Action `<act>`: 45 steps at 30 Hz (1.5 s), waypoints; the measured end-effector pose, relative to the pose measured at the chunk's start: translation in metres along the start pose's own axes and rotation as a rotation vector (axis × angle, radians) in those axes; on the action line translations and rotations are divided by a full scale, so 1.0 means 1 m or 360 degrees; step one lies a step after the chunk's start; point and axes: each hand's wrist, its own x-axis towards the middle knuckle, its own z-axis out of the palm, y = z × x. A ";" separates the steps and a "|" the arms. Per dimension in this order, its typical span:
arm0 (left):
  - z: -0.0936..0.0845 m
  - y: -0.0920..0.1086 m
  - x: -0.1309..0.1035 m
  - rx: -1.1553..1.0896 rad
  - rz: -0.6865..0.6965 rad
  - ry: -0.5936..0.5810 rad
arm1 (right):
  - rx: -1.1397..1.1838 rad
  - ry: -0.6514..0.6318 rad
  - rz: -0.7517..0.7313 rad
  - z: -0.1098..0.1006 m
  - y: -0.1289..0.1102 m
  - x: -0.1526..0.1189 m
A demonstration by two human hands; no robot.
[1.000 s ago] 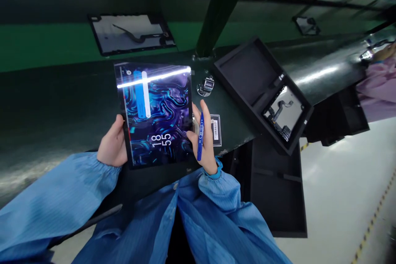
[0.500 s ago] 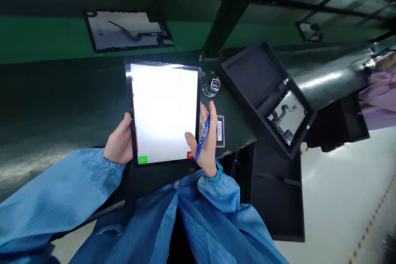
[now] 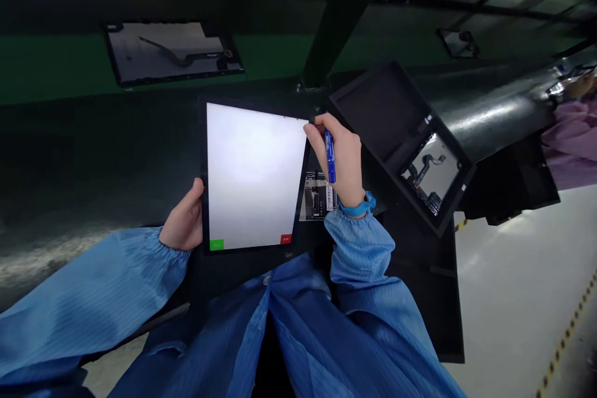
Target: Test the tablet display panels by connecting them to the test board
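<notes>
A lit screen panel (image 3: 255, 177) shows plain white, with a green box at its lower left corner and a red one at its lower right. My left hand (image 3: 184, 219) grips the panel's left edge near the bottom. At the top right corner is my right hand (image 3: 339, 152), its thumb and forefinger pinching the panel's edge. A blue pen (image 3: 330, 155) is tucked in that same hand. Partly hidden behind the panel and right hand lies a part with a printed label (image 3: 319, 196).
A black tray (image 3: 380, 109) at the right holds another panel (image 3: 431, 171). Further panels lie on the green strip (image 3: 170, 53) and at the far right (image 3: 458, 43). A dark post (image 3: 342, 22) rises behind. A person's pink sleeve (image 3: 571, 143) shows at the right edge.
My right hand has moved up from the panel's lower right to its top right corner. The panel's right side has tilted, and the red marks along its left edge are gone; small ones show at the top.
</notes>
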 end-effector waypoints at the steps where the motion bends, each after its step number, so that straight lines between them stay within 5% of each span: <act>1: -0.003 -0.001 0.001 0.0014 -0.0007 -0.0029 | -0.0089 0.0030 -0.0022 0.002 0.000 0.002; 9: -0.005 -0.004 0.001 -0.0043 0.0053 -0.0013 | -0.0430 0.0538 -0.0344 -0.003 -0.016 -0.025; 15: 0.003 -0.005 0.000 0.0022 0.0021 0.0086 | -0.0104 0.0364 -0.0796 -0.020 -0.017 -0.053; 24: 0.008 -0.004 0.000 0.0033 0.0047 0.0021 | -0.0014 0.0236 -0.0751 -0.028 -0.013 -0.073; 28: 0.014 -0.001 -0.002 -0.0131 0.0055 0.0194 | 0.0082 0.0166 -0.0772 -0.031 -0.009 -0.077; 34: 0.011 -0.004 0.000 -0.0057 0.0000 0.0262 | 0.0483 0.0016 -0.0750 -0.040 -0.020 -0.045; 40: 0.015 -0.010 -0.001 0.0273 0.0130 0.0163 | 0.0762 -0.0344 -0.0453 -0.015 -0.057 0.015; 43: 0.020 -0.009 -0.004 0.0379 0.0194 0.0191 | 0.0934 -0.0238 -0.0244 -0.005 -0.049 0.022; 45: 0.021 -0.009 -0.005 0.0362 0.0160 0.0164 | 0.1049 -0.0320 -0.0318 -0.007 -0.034 0.019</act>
